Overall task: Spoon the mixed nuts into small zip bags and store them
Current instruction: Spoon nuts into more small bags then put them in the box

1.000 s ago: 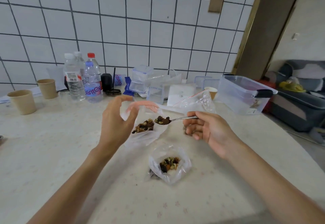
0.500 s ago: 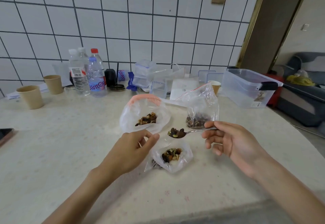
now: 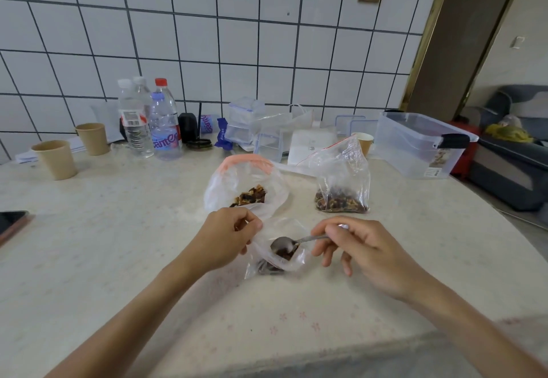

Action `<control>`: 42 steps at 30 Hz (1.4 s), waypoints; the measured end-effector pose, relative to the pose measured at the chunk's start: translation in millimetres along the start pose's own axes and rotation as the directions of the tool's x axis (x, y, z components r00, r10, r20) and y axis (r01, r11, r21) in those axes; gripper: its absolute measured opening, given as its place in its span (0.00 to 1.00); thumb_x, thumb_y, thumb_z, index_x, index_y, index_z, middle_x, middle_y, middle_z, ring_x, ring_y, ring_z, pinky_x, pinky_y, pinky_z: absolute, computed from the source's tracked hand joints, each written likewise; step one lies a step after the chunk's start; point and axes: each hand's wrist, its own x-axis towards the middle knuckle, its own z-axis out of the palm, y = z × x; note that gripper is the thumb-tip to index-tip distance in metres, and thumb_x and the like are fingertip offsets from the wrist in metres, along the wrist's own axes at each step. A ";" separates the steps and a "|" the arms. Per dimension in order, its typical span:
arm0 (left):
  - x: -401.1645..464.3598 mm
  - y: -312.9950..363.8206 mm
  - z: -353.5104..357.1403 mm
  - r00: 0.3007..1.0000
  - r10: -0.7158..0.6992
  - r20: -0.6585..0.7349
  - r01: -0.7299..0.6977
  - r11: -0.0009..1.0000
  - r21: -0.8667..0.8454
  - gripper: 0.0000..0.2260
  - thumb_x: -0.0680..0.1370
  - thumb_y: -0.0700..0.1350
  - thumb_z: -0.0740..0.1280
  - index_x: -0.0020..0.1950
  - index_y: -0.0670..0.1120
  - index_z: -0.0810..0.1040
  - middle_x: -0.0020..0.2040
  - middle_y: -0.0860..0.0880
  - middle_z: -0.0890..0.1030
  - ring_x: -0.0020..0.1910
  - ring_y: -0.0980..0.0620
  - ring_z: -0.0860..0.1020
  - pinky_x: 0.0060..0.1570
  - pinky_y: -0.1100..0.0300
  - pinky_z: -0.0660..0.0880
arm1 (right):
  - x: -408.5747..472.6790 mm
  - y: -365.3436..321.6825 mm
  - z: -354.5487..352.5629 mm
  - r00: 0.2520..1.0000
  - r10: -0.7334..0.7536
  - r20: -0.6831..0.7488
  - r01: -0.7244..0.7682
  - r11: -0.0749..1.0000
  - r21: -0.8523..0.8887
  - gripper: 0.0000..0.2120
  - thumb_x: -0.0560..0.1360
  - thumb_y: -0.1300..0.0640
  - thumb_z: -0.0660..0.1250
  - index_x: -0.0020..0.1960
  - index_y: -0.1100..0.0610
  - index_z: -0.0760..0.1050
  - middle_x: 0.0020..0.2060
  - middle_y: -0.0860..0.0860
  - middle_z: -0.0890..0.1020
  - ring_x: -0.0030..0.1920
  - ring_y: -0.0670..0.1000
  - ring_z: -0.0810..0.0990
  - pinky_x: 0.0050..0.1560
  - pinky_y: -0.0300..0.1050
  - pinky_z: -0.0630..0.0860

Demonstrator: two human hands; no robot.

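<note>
We look down over two bare forearms at a pale speckled table (image 3: 98,244). Our right hand (image 3: 364,256) pinches the handle of a metal spoon (image 3: 286,244) between thumb and curled fingers. The spoon's long axis runs almost level from that hand toward our left, and its bowl sits tipped inside the mouth of a small clear zip bag (image 3: 278,256) lying on the table between both hands. Dark mixed nuts show under the bowl. Our left hand (image 3: 225,238) grips the bag's upper edge with curled fingers, holding the mouth open; it touches the bag, so it is the nearer hand for sealing.

Just beyond the left hand stands a second bag with an orange-pink zip strip (image 3: 246,182), holding some nuts. To its right stands the larger supply bag (image 3: 341,182), red-edged, with nuts at the bottom.

Farther back, a clear storage bin (image 3: 421,143) with a dark latch sits at right. Water bottles (image 3: 148,122) stand at left; one label partly reads "amte", and we cannot read the rest. Two paper cups (image 3: 56,158) are unmarked.
</note>
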 end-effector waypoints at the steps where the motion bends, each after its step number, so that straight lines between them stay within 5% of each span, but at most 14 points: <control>1: 2.7 -2.1 -1.4 1.000 -0.006 -0.008 0.006 1.000 0.021 0.09 0.83 0.48 0.68 0.44 0.49 0.82 0.30 0.55 0.80 0.27 0.58 0.80 0.29 0.70 0.71 | -0.6 -0.2 2.1 0.998 -0.032 0.049 0.035 0.997 -0.070 0.12 0.86 0.58 0.59 0.56 0.53 0.82 0.46 0.53 0.87 0.44 0.56 0.84 0.37 0.40 0.74; 5: 8.1 -9.9 -6.8 1.000 0.024 -0.015 -0.021 0.985 0.172 0.09 0.83 0.52 0.67 0.45 0.54 0.82 0.33 0.55 0.82 0.29 0.58 0.81 0.34 0.65 0.77 | -0.1 -0.3 3.4 0.981 -0.118 0.151 0.158 0.946 -0.284 0.11 0.85 0.53 0.61 0.59 0.45 0.82 0.49 0.44 0.86 0.49 0.50 0.83 0.50 0.38 0.77; 7: 8.8 -12.3 -9.0 0.998 0.059 -0.031 -0.049 0.963 0.264 0.07 0.83 0.54 0.66 0.47 0.57 0.82 0.36 0.57 0.83 0.32 0.58 0.81 0.38 0.61 0.80 | 2.8 -0.8 3.0 0.981 -0.135 0.137 0.169 0.945 -0.280 0.11 0.85 0.54 0.61 0.59 0.46 0.82 0.48 0.44 0.86 0.49 0.50 0.83 0.48 0.37 0.76; 13: 2.7 -11.4 -11.4 0.991 0.135 -0.018 -0.128 0.967 0.220 0.07 0.83 0.53 0.66 0.48 0.56 0.82 0.36 0.58 0.82 0.34 0.60 0.80 0.39 0.59 0.80 | 18.4 -0.5 1.2 0.990 -0.037 -0.137 0.052 0.992 0.112 0.12 0.86 0.60 0.59 0.54 0.62 0.81 0.41 0.59 0.86 0.40 0.56 0.84 0.30 0.44 0.74; 18: -8.5 -7.1 -16.4 0.988 0.149 -0.035 -0.145 0.984 0.106 0.09 0.81 0.59 0.64 0.48 0.59 0.82 0.36 0.59 0.81 0.32 0.56 0.79 0.38 0.55 0.79 | 32.5 -3.1 1.8 0.944 0.182 -0.274 -0.046 0.898 0.438 0.14 0.86 0.58 0.57 0.54 0.67 0.77 0.38 0.61 0.83 0.36 0.59 0.81 0.27 0.47 0.69; 22: -5.5 -9.6 -29.8 0.984 0.136 -0.117 -0.125 0.987 0.096 0.10 0.79 0.61 0.65 0.44 0.59 0.81 0.33 0.54 0.81 0.30 0.53 0.79 0.36 0.51 0.80 | 45.5 -6.0 7.0 0.920 0.252 -0.299 -0.057 0.843 0.536 0.13 0.86 0.58 0.57 0.53 0.64 0.77 0.38 0.61 0.82 0.35 0.58 0.82 0.28 0.47 0.68; 26: 20.6 -18.2 -44.3 0.872 0.123 -0.474 -0.052 0.986 0.160 0.17 0.76 0.65 0.69 0.39 0.53 0.74 0.30 0.53 0.76 0.29 0.55 0.73 0.30 0.58 0.69 | 65.4 -8.9 15.3 0.908 0.271 -0.319 -0.083 0.864 0.497 0.13 0.86 0.59 0.56 0.53 0.62 0.78 0.38 0.59 0.84 0.37 0.57 0.83 0.28 0.46 0.72; 29: 39.7 -26.1 -43.6 0.801 0.034 -0.598 0.078 0.984 0.160 0.24 0.73 0.70 0.69 0.46 0.49 0.72 0.38 0.53 0.76 0.36 0.54 0.73 0.34 0.57 0.69 | 82.8 -12.9 24.7 0.911 0.246 -0.332 -0.099 0.909 0.405 0.12 0.86 0.59 0.56 0.54 0.62 0.77 0.39 0.59 0.85 0.38 0.57 0.84 0.28 0.45 0.75; 33: 51.0 -43.7 -25.6 0.860 -0.051 -0.508 0.154 0.974 0.163 0.28 0.72 0.73 0.68 0.55 0.50 0.72 0.50 0.53 0.76 0.46 0.51 0.76 0.43 0.54 0.73 | 98.8 -12.2 33.8 0.931 0.176 -0.319 -0.091 0.960 0.264 0.14 0.87 0.57 0.55 0.54 0.63 0.77 0.41 0.59 0.85 0.38 0.54 0.84 0.30 0.48 0.76; 37: 54.6 -52.6 -21.9 0.913 -0.110 -0.392 0.146 0.987 0.061 0.25 0.72 0.73 0.66 0.48 0.51 0.77 0.41 0.53 0.81 0.38 0.53 0.80 0.35 0.55 0.78 | 108.8 -9.6 38.9 0.958 0.137 -0.252 -0.113 0.988 0.107 0.15 0.87 0.56 0.56 0.55 0.63 0.78 0.42 0.57 0.87 0.40 0.53 0.85 0.32 0.47 0.78; 42: 54.6 -57.1 -20.2 0.935 -0.132 -0.330 0.175 0.979 0.105 0.13 0.77 0.59 0.72 0.45 0.49 0.81 0.34 0.55 0.80 0.33 0.54 0.80 0.33 0.55 0.79 | 118.9 -5.9 45.5 0.967 0.153 -0.206 -0.164 0.986 -0.040 0.16 0.87 0.52 0.56 0.52 0.60 0.78 0.38 0.53 0.87 0.39 0.53 0.87 0.33 0.43 0.76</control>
